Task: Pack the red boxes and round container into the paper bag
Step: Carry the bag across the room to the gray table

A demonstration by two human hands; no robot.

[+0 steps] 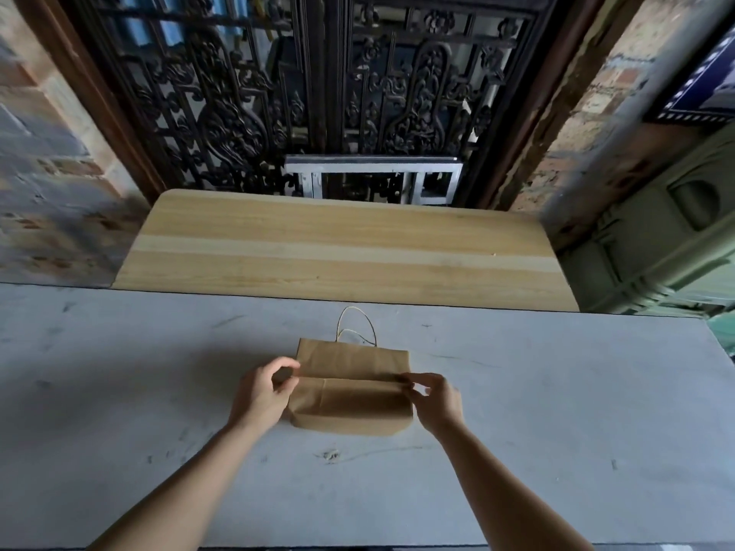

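Paper bag (352, 385) flat, folded — lies between your hands on the grey table (557, 411).
Your left hand (264, 393) pinches the fold's left end w/ thumb and fingers; right hand (433, 395) pinches the right end. Handles (356, 326) point away from you, beyond both hands.

Dim, soft daylight; faint shadows, blurred and bowed edges, sharper centre.

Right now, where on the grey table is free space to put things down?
The grey table is bare left of the left hand and right of the right hand. Only the centre is occupied: the flat paper bag.
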